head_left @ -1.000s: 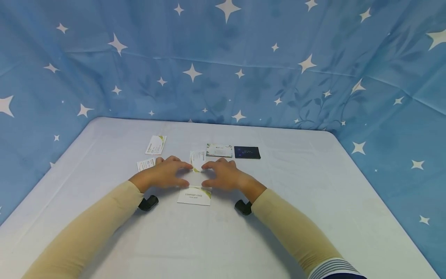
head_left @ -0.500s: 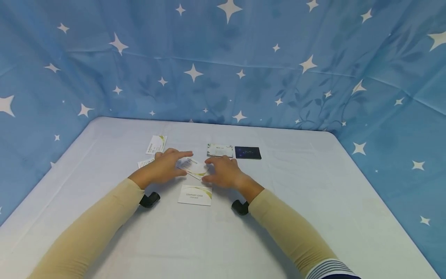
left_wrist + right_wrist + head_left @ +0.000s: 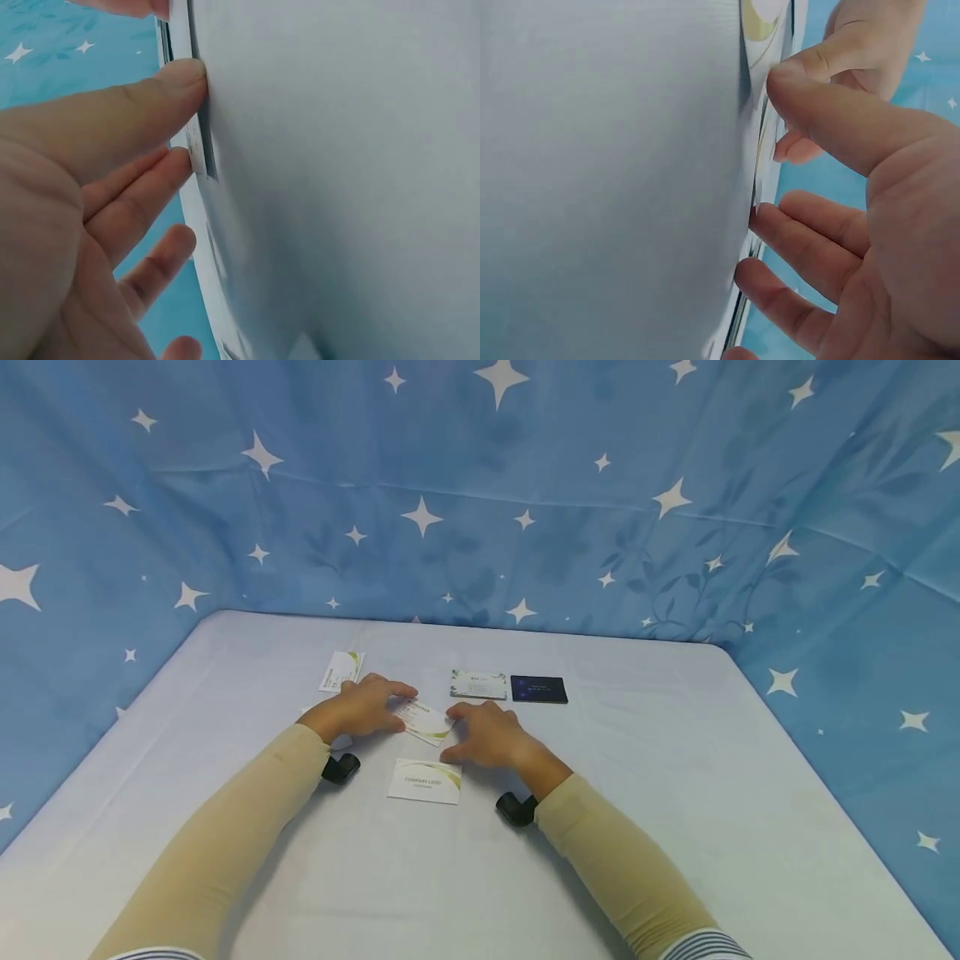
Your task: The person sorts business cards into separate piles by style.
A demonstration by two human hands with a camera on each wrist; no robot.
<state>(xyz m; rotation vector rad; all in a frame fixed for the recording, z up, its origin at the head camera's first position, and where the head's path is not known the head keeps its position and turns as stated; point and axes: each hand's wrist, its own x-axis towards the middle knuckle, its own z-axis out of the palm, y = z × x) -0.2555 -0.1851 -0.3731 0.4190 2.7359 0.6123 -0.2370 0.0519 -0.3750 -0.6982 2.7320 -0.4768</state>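
Observation:
A few white business cards (image 3: pixel 424 720) with green-gold curves lie slanted and slightly fanned between the two hands. My left hand (image 3: pixel 362 705) holds their left side, its thumb on the near edge and fingers at the far edge. The right hand (image 3: pixel 489 735) curves round their right corner, with index fingertip at the edge and thumb just below. In the left wrist view the thumb presses the thin edge of the cards (image 3: pixel 196 146). The right wrist view shows the cards (image 3: pixel 762 30) splayed a little apart beside the thumb.
Nearer the person lies a "COMPANY LOGO" card stack (image 3: pixel 424 782). Behind are a leaf-bordered card stack (image 3: pixel 478 685), a dark blue stack (image 3: pixel 539 689) and a white card (image 3: pixel 342 671). Another card (image 3: pixel 341 742) is mostly hidden under the left wrist. A starry curtain (image 3: pixel 480 527) backs the white table (image 3: pixel 645 760).
The cards between the hands have turned from upright to slanted and fanned out. The left hand has moved slightly away and right; the right hand stays at their right side.

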